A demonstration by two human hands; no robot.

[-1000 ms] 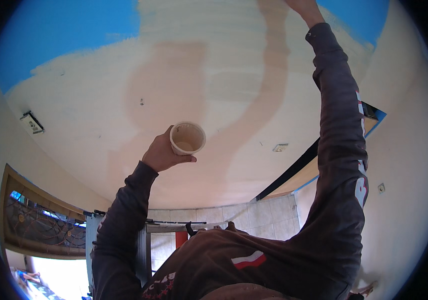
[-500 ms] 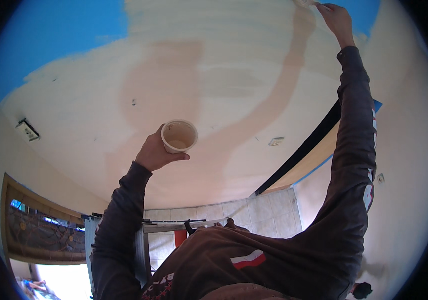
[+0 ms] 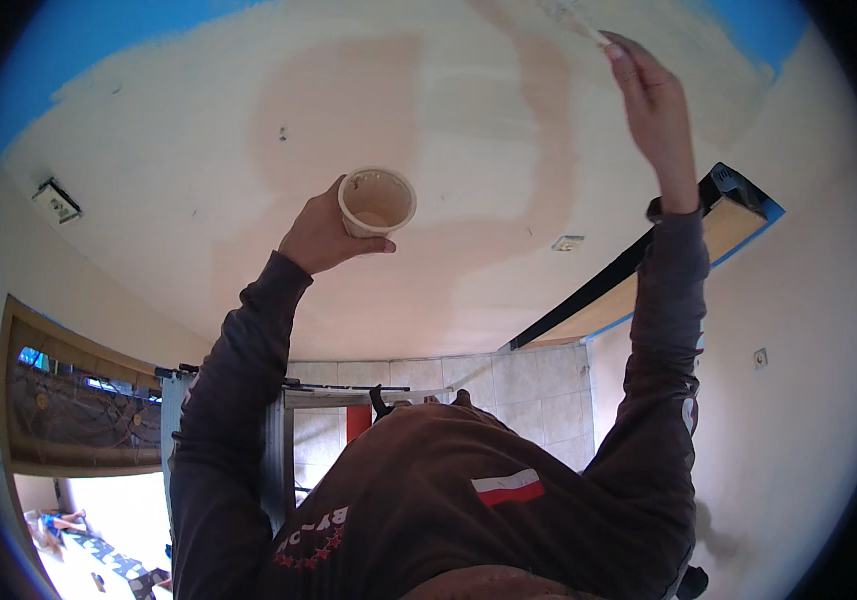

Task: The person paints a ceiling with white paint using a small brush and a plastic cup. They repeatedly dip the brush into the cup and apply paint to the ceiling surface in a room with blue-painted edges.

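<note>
My left hand [image 3: 323, 232] is wrapped round a pale plastic cup [image 3: 376, 200], its mouth tipped toward me and some light cream paint at the bottom. Higher and to the right, my right hand [image 3: 653, 100] grips the handle of a paintbrush [image 3: 576, 20]. The bristles are blurred at the top edge, over cream paint; whether they touch the wall I cannot tell. Cream paint covers most of the wall [image 3: 478, 300] ahead, and bright blue [image 3: 163, 30] shows at its upper left and upper right. Shadows of my arm and head fall across it.
Two wall boxes, a left one [image 3: 56, 201] and a right one [image 3: 567, 243], sit in the wall. A black-sided wooden panel [image 3: 588, 307] juts out behind my right arm. A metal frame [image 3: 276, 465] stands beside my left arm, above the tiled floor [image 3: 538, 395]. A wood-framed opening [image 3: 88, 470] is at left.
My right hand has come down and slightly left with the brush. The view has tilted, so the wall and the cup sit higher in the picture. My left hand still holds the cup.
</note>
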